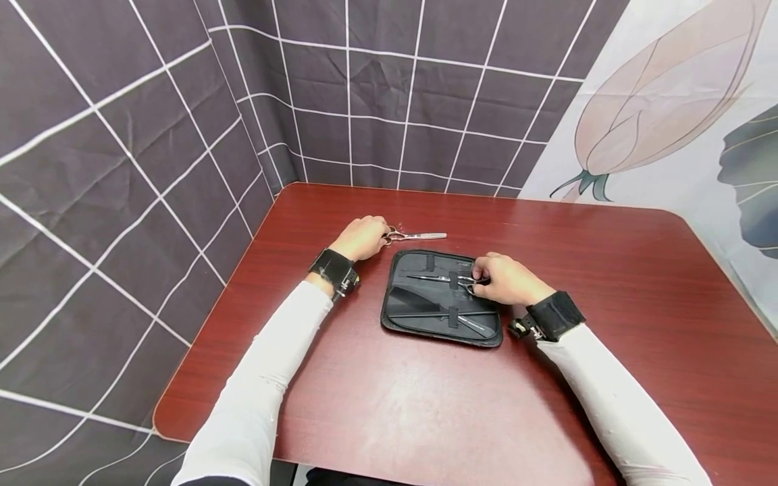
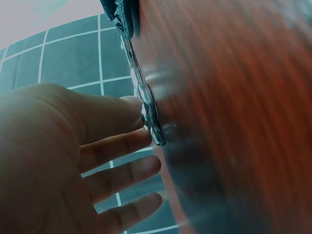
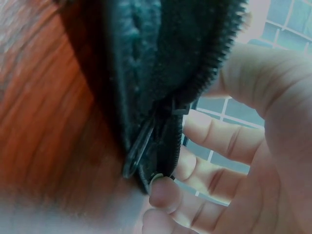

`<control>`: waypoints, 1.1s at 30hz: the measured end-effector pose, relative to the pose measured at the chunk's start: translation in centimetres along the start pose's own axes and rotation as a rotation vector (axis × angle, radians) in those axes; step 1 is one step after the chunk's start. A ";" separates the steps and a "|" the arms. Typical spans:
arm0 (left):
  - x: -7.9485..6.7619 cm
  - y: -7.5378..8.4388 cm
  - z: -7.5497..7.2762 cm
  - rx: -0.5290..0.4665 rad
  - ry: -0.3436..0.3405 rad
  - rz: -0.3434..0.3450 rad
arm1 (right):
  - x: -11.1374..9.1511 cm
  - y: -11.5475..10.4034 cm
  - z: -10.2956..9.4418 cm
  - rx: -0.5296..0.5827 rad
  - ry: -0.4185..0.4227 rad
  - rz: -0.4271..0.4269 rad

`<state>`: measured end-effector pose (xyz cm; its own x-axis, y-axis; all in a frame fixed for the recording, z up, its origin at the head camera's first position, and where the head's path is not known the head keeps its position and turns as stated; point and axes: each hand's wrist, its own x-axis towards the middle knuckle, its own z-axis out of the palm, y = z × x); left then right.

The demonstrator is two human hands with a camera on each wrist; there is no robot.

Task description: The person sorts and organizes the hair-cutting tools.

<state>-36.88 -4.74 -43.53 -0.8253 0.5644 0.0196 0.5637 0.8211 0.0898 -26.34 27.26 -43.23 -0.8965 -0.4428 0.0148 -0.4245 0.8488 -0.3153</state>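
In the head view my left hand [image 1: 362, 237] is at the back of the table, thumb and fingertips pinching the ring handles of silver scissors [image 1: 425, 236], whose blades point right. The left wrist view shows the thumb against the metal handle [image 2: 150, 112], close over the tabletop. My right hand [image 1: 509, 278] reaches over the right edge of a black zip case [image 1: 413, 332] and pinches the rings of a second pair of scissors [image 1: 428, 277]. Those blades point left, under an elastic loop. In the right wrist view the case's zip [image 3: 214, 63] covers the scissors.
A black comb [image 1: 410, 302] and a slim dark tool [image 1: 475, 327] with pale markings lie in the lower part of the case. The reddish wooden table [image 1: 608, 270] meets a grey gridded cloth [image 1: 377, 148] at the back and left. A zip pull [image 3: 139, 148] hangs at the case's edge.
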 end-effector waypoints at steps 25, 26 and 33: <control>-0.3 0.3 -0.9 -0.018 -0.017 -0.064 | -0.6 1.5 -2.3 0.072 -0.080 -0.058; -0.4 0.3 -1.0 -0.020 -0.021 -0.064 | -0.7 1.5 -2.3 0.063 -0.078 -0.063; -0.8 0.3 -1.0 -0.026 -0.062 -0.095 | -0.9 1.6 -2.4 0.086 -0.117 0.017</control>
<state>-36.11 -4.98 -42.57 -0.8706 0.4893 -0.0520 0.4816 0.8690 0.1139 -26.48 29.73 -41.44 -0.8802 -0.4637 -0.1007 -0.3925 0.8308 -0.3946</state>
